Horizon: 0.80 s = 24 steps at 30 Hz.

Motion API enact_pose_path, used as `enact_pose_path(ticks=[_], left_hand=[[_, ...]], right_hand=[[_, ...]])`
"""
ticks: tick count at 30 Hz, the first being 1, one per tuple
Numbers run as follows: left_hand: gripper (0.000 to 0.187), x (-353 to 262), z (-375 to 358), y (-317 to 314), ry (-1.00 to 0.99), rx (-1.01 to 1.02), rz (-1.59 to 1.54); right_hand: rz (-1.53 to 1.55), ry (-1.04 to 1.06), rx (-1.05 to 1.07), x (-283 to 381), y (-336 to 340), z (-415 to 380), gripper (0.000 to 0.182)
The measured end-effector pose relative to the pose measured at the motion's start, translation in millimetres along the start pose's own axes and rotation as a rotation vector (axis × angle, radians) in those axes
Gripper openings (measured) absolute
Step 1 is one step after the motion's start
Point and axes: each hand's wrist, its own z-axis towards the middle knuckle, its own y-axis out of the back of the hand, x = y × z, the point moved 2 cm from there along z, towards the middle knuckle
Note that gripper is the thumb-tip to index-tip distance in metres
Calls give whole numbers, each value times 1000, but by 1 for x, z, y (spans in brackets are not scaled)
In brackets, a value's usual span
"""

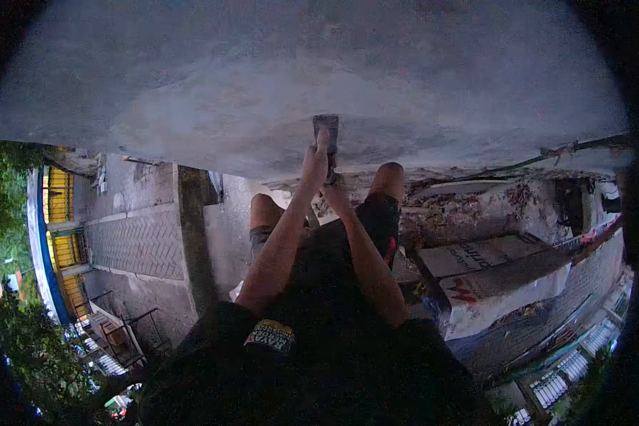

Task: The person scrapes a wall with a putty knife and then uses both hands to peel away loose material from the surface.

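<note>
A scraper point(326, 119) with a dark rectangular blade lies against the grey plastered wall point(263, 99). My left hand point(315, 165) is closed on it, with a finger stretched up along the blade. Lower down, my right hand point(335, 194) wraps round the handle end, close beneath the left. Both forearms reach up from my body, between my bare knees. Around the blade, the wall surface shows lighter smeared patches.
To the right stands a covered box-like block point(490, 263) with printed lettering. Rubble and dry leaves point(468, 202) lie along the wall's foot, near a long thin pole or cable point(504, 167). At left are a paved strip point(135, 245) and yellow barred gates point(58, 195).
</note>
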Motion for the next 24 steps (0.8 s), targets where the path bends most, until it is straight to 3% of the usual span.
enact_pose_path(ticks=[3, 6, 9, 12, 15, 17, 19, 21, 24], left_hand=[[47, -29, -19, 1, 16, 153, -59], [59, -16, -9, -2, -20, 7, 19], [58, -56, -32, -8, -78, 75, -31], [56, -32, -15, -10, -118, 89, -45], [55, -39, -25, -15, -124, 16, -147], [53, -34, -20, -12, -81, 56, -157], [52, -49, -23, -13, -78, 108, -157], [52, -76, -46, -18, -115, 116, -182], [52, -68, -43, -20, -197, 28, -236]], right_hand=[[8, 36, 87, -16, 2, 6, 15], [107, -127, 35, -14, 3, 11, 11], [-686, 399, -34, -67, 9, 19, 15], [65, -147, -18, -21, 11, 10, 15], [-234, -38, -67, -4, 16, 11, 19], [-338, 271, -142, 4, 16, 10, 17], [-330, 334, -162, 4, 15, 17, 18], [-220, 133, -108, -5, 15, 15, 21], [49, -67, -150, -7, 12, 14, 22]])
